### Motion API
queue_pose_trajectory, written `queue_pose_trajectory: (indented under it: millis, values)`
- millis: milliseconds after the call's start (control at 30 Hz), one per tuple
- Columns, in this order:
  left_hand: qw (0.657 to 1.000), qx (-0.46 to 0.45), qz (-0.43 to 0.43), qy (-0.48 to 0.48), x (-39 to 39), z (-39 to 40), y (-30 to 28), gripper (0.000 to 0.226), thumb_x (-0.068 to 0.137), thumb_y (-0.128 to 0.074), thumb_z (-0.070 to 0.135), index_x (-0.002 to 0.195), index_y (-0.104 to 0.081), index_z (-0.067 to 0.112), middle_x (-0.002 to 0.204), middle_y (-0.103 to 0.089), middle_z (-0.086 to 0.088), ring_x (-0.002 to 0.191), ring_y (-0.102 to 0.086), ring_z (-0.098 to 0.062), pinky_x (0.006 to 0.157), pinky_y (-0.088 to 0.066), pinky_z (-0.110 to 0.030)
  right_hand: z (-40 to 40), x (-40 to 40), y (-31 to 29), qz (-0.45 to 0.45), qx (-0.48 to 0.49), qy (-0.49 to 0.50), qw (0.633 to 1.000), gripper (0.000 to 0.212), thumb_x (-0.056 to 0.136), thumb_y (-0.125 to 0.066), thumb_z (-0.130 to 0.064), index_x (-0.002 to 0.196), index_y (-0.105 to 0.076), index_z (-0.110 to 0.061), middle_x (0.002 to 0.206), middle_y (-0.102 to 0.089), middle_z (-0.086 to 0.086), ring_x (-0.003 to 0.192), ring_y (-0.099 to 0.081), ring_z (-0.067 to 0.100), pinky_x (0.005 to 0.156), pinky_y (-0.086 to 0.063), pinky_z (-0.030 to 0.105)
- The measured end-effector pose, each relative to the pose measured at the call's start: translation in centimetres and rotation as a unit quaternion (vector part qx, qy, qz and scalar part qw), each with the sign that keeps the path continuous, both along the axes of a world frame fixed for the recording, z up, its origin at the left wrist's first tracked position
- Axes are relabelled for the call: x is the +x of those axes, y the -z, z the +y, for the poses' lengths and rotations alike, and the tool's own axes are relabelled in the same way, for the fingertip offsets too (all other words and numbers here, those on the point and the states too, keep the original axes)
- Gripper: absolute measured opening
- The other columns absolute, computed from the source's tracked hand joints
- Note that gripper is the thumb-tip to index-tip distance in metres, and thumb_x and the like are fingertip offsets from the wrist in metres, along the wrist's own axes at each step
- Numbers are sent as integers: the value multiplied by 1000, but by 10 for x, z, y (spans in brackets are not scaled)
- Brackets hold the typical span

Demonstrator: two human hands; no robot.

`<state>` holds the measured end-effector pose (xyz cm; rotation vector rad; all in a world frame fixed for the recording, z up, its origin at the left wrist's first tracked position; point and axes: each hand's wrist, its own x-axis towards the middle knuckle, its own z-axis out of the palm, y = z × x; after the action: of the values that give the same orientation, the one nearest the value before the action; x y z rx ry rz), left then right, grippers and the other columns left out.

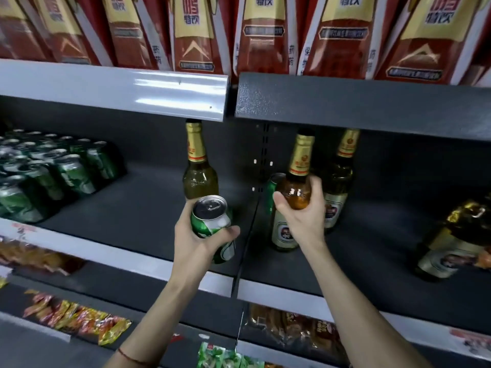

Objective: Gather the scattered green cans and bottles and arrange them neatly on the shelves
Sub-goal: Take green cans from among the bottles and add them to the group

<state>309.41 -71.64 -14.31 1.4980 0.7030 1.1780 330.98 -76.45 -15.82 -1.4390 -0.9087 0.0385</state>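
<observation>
Now my left hand [196, 243] wraps one green can [212, 227] at center frame; my right hand [303, 216] clasps one amber bottle [295, 192]. Three more bottles stand on the shelf [148, 208]; packed cans [53, 173] sit left, too blurred to count.

On the middle shelf [148, 208], a block of cans [53, 168] stood at the far left. A lone bottle [199, 166] stood near the divider, with the left hand [194, 240] and its can [212, 224] in front. Right of the divider, the right hand [303, 216] gripped a bottle [295, 189]; another [340, 176] stood behind it, and one more [451, 243] far right. Cartons [263, 35] lined the shelf above.
</observation>
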Motion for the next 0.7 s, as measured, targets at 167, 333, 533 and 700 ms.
queue_pose_trajectory:
  millis: [167, 333, 533, 700]
  values:
    - [998, -16, -3, 53, 10, 4, 4, 54, 58, -88, 19, 107, -65, 19, 88, -72, 8, 85, -69, -9, 78, -57, -22, -53, 24, 1, 4, 18, 85, 996, 57, 81, -85, -11, 127, -53, -24, 108, -65, -14, 95, -66, -4, 86, -53, 15]
    - [995, -25, -1, 93, 26, 1, 7, 57, 58, -89, 19, 109, -64, 15, 84, -71, 14, 82, -68, -3, 76, -56, -20, -96, 55, -1, -13, 10, 162, 987, 61, 84, -83, -12, 136, -51, -8, 108, -63, -14, 94, -64, -7, 87, -53, 14]
    - [993, -42, -2, 109, 44, -8, 12, 55, 59, -87, 16, 109, -63, 17, 84, -73, 16, 79, -68, 0, 74, -53, -15, -109, 67, -3, -19, -16, 162, 986, 68, 84, -83, -19, 140, -47, -8, 112, -61, -16, 97, -64, -8, 90, -56, 17]
    - [995, -49, 8, 89, 54, -16, 15, 60, 57, -88, 18, 112, -63, 16, 87, -75, 16, 82, -70, -2, 73, -54, -15, -121, 48, -10, -22, 24, 187, 982, 100, 80, -78, -58, 154, -32, -10, 151, -43, 6, 140, -45, 14, 119, -39, 28]
